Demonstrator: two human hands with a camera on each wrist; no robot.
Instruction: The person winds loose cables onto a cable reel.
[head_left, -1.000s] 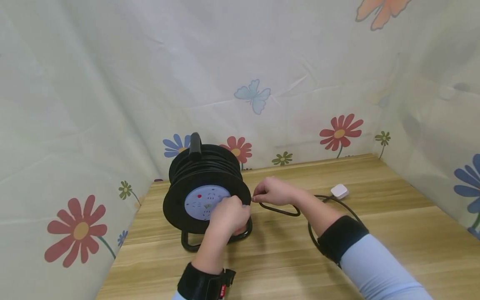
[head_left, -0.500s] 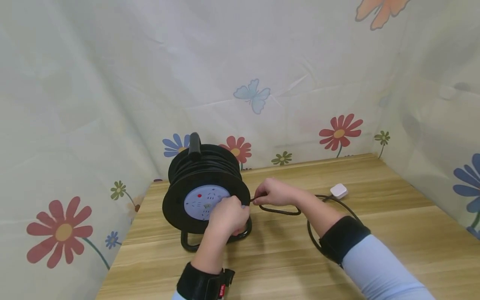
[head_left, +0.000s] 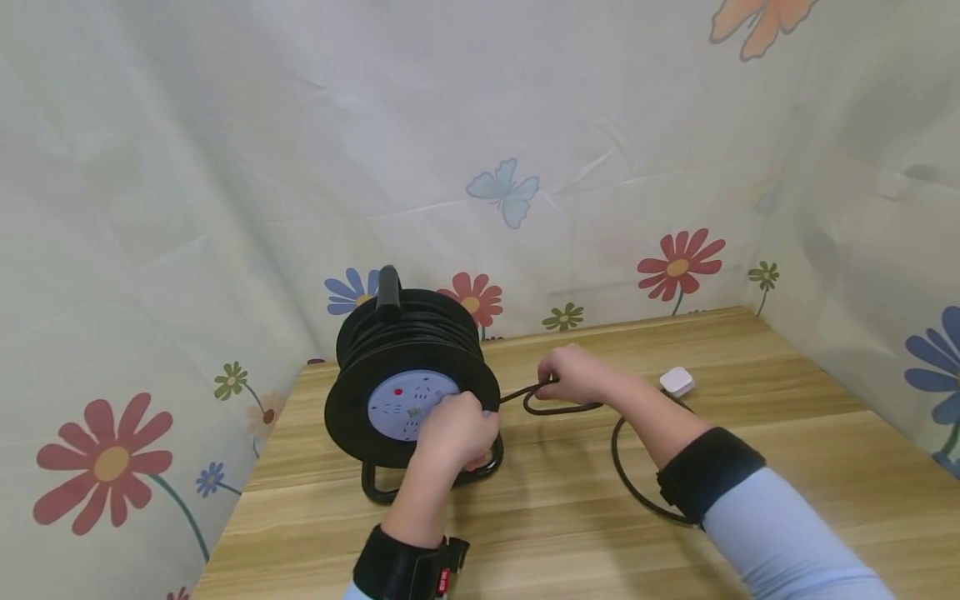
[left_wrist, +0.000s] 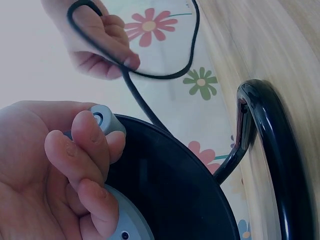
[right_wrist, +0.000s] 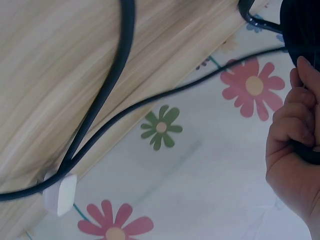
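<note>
Reel (head_left: 412, 367) stands upright on its black tube stand (head_left: 390, 485) at the left rear of the table (head_left: 787, 467), close to the flowered curtain (head_left: 225, 167), with its carry handle (head_left: 389, 290) on top and most of the cable wound on the drum. Right of the reel, the loose cable (head_left: 637, 483) leaves the drum rim, makes a small loop at the right hand (head_left: 573, 375), then sweeps in a wide arc toward the person's sleeve and back to the white plug (head_left: 678, 382), which lies flat on the table well to the reel's right.

The right hand is closed round the cable at that small loop. The left hand (head_left: 456, 429) sits on the reel's pale socket face (head_left: 405, 402); the left wrist view shows its thumb and fingers pinching the grey winding knob (left_wrist: 102, 120) at the face's edge.

Judging from this, the main risk is the loop beside the reel: under tension it could tighten into a kink or snag on the drum rim. The light stand could also tip or skid toward the pulling hand, since only the knob grip steadies it. The plug could drag across the table and catch.

No brand or writing can be read; the socket face shows only a red dot and marks too small to tell.
</note>
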